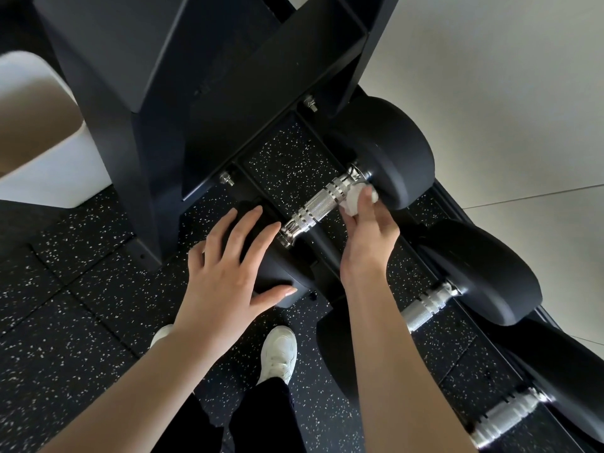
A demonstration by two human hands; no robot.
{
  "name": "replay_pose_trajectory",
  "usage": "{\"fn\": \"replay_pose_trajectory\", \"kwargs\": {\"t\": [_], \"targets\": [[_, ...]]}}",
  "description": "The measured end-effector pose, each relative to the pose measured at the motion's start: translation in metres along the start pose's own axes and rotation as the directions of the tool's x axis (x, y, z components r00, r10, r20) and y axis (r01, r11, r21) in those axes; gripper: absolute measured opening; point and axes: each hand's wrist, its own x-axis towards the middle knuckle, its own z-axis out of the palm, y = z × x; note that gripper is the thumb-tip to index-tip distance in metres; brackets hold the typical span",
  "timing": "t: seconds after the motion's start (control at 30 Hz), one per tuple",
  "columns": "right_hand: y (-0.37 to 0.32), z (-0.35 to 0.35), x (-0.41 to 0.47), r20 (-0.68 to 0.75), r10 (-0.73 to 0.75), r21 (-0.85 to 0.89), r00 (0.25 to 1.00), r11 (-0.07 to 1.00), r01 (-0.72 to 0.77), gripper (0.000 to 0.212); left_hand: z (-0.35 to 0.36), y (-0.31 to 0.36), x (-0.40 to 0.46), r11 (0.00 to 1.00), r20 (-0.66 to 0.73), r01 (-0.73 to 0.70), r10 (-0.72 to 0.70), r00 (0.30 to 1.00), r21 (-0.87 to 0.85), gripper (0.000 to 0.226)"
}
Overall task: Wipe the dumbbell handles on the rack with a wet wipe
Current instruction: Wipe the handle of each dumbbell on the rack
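A black dumbbell lies on the low black rack (330,256), its knurled chrome handle (315,209) running diagonally between two black heads. My right hand (367,228) pinches a crumpled white wet wipe (354,199) against the far end of that handle, next to the far head (392,152). My left hand (228,273) lies flat with spread fingers on the near head (277,263) of the same dumbbell. Two more dumbbells sit further right on the rack, their chrome handles (428,305) (506,416) partly hidden behind my right forearm.
The rack's thick black upright (157,93) rises at the upper left. A white bin (42,142) stands left of it. Speckled black rubber flooring (75,322) lies below, with a pale tiled floor (506,76) beyond the rack. My white shoes (279,353) stand close to the rack.
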Motion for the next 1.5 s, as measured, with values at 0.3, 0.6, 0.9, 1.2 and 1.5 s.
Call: {"fn": "replay_pose_trajectory", "kwargs": {"t": [0.3,0.6,0.9,1.2,1.5], "targets": [[-0.003,0.005,0.012,0.074,0.166,0.214,0.983,0.961,-0.178,0.012,0.001,0.000,0.000,1.000,0.003,-0.004,0.004,1.000,-0.007,0.077],[0.018,-0.006,0.025,0.273,0.068,0.156,0.960,0.981,-0.114,0.023,0.003,0.000,-0.001,1.000,-0.014,-0.004,0.004,1.000,-0.020,0.078],[0.036,-0.013,0.023,0.404,0.099,-0.026,0.909,0.995,-0.097,0.026,0.002,0.001,-0.001,0.999,-0.012,0.001,-0.002,1.000,-0.037,0.079],[0.050,-0.018,-0.002,0.537,0.240,-0.214,0.809,0.966,-0.144,0.018,0.003,0.002,-0.002,0.999,-0.016,0.004,-0.005,1.000,-0.042,0.080],[0.060,-0.020,-0.002,0.508,0.216,-0.523,0.834,0.847,0.098,0.016,0.003,0.002,-0.001,0.999,-0.022,0.016,-0.017,1.000,-0.038,0.078]]}}
